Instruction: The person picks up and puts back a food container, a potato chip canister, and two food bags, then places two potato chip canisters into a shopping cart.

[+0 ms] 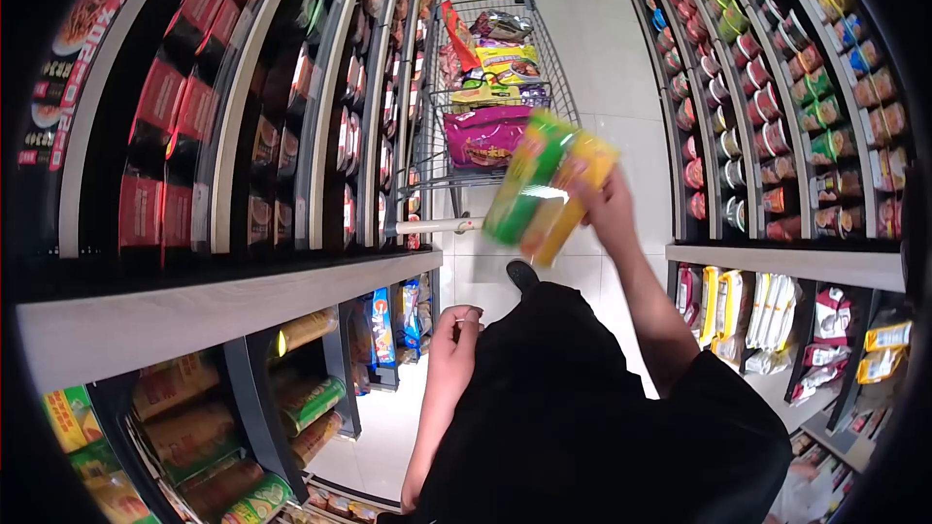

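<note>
My right hand [604, 204] grips a green and yellow noodle packet [532, 189] by its right edge; motion smears its print. It is held up in front of the shopping cart [437, 226], overlapping its near right corner in my view. My left hand [452, 342] hangs beside my body with its fingers curled in, and nothing shows in them. In the cart basket lie a purple packet [481, 139], a yellow packet [512, 66], a red packet [458, 36] and a dark packet [503, 25].
Tall shelves of red packets [160, 102] line the left side of the aisle. Along the right stand shelves of instant noodle cups [767, 102]. Lower shelves close by hold green canisters [313, 402] on the left and white bags [774, 312] on the right. Pale floor tiles [621, 160] run between.
</note>
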Available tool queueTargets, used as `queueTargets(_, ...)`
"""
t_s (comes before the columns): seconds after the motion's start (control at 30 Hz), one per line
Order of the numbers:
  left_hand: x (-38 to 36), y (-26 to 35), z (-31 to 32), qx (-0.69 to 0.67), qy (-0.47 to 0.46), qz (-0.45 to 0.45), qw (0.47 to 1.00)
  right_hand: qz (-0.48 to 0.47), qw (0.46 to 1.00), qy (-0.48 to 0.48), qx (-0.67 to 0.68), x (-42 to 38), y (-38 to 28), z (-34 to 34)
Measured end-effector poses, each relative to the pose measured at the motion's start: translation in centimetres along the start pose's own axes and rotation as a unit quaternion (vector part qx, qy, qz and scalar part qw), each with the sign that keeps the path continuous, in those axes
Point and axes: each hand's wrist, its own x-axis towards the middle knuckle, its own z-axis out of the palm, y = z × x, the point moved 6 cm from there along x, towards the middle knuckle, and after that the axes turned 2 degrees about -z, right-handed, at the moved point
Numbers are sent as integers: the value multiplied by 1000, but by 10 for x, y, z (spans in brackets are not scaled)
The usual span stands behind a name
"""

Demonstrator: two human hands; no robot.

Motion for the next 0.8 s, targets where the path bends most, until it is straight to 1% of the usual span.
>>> queueTargets(0.03,-4,1,-1,-23,-1,-3,1000,-18,999,41,-24,16,-5,-11)
queueTargets(0.07,-7,0,-3,-26,6,-5,1000,-35,995,83,-47,32,-13,-23)
queueTargets(0.13,-12,-2,0,-12,-8,-10,1000,-77,977,160,-120,65,-26,-40)
queueTargets(0.2,-17,-2,3,-8,-3,-15,1000,-121,936,187,-272,100,-37,-49)
queueTargets(0.23,-19,0,6,-1,-14,-9,1000,-125,922,193,-311,115,-38,-50)
queueTargets(0.27,-20,2,10,8,-26,-1,1000,-129,923,190,-308,128,-36,-49)
queueTargets(0.33,-24,2,14,9,-25,-6,1000,-163,892,182,-381,149,-31,-43)
queueTargets(0.4,-29,9,18,75,-29,-12,997,-174,895,179,-371,164,-26,-34)
queueTargets(0.47,-31,4,21,73,-28,-13,997,-155,891,184,-384,178,-19,-27)
queueTargets(0.53,-30,5,24,107,-29,-2,994,-174,891,193,-373,203,-11,-23)
queueTargets(0.63,-30,5,28,124,-39,0,991,-205,905,169,-332,250,9,-18)
queueTargets(0.67,-31,7,28,126,-37,-1,991,-204,906,167,-330,265,19,-17)
queueTargets(0.77,-31,13,32,142,-44,-2,989,-149,917,88,-360,300,49,-2)
queueTargets(0.8,-31,14,32,141,-43,2,989,-150,918,85,-358,306,60,1)
